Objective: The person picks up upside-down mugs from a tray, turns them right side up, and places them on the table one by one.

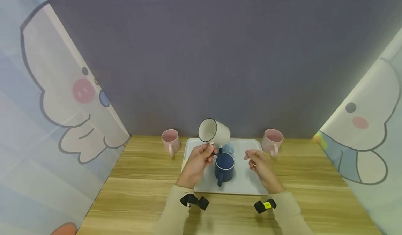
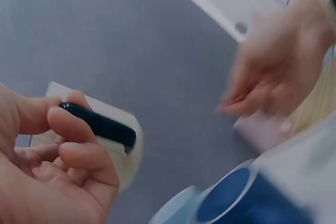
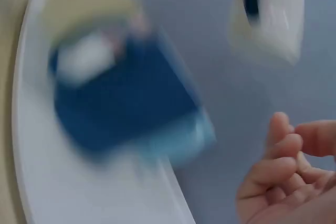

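My left hand [image 1: 198, 161] pinches the dark handle [image 2: 102, 127] of a white mug [image 1: 222, 134], raised above the tray and tilted with its dark-rimmed mouth to the left. Below it a dark blue mug [image 1: 224, 173] stands upright on the white tray [image 1: 246, 182], handle toward me. Just behind that, a light blue cup [image 1: 229, 149] is partly covered. My right hand [image 1: 261, 167] hovers over the tray's right side, its fingers loosely curled with nothing in them. A pale yellow item [image 3: 86, 6] sits on the tray's left, mostly hidden by my left hand in the head view.
One pink mug [image 1: 171, 142] stands on the wooden table [image 1: 141, 179] left of the tray, and another pink mug [image 1: 272, 141] to the right. A grey wall [image 1: 201, 60] rises behind the table, with cartoon-print curtains [image 1: 361, 137] at both sides.
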A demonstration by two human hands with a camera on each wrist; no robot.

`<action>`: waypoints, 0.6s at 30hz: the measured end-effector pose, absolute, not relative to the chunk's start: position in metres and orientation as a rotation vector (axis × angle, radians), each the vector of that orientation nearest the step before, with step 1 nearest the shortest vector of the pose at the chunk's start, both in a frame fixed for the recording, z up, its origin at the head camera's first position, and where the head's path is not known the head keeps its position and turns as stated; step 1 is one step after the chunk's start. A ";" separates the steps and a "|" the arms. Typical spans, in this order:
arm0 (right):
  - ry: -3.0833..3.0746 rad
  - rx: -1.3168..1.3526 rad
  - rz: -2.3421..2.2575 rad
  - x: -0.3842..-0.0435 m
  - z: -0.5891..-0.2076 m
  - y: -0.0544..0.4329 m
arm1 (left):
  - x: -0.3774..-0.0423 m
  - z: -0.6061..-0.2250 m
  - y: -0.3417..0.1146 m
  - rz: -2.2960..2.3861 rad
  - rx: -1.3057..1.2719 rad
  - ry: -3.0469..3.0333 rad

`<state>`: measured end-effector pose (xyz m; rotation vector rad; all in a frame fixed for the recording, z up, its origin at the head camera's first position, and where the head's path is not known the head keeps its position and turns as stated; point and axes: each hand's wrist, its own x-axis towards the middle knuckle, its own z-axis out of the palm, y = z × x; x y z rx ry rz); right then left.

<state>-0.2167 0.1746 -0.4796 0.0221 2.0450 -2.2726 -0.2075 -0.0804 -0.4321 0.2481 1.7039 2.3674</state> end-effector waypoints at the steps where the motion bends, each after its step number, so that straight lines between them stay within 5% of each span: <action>1: 2.179 0.072 -2.191 -0.218 -0.483 0.183 | -0.208 -0.431 -0.086 2.364 0.233 1.755; 10: 2.799 0.117 -1.353 -0.224 -0.519 0.245 | -0.203 -0.428 -0.133 2.398 0.098 2.000; 18: 2.810 0.130 -1.170 -0.226 -0.543 0.262 | -0.197 -0.432 -0.162 2.435 -0.054 2.098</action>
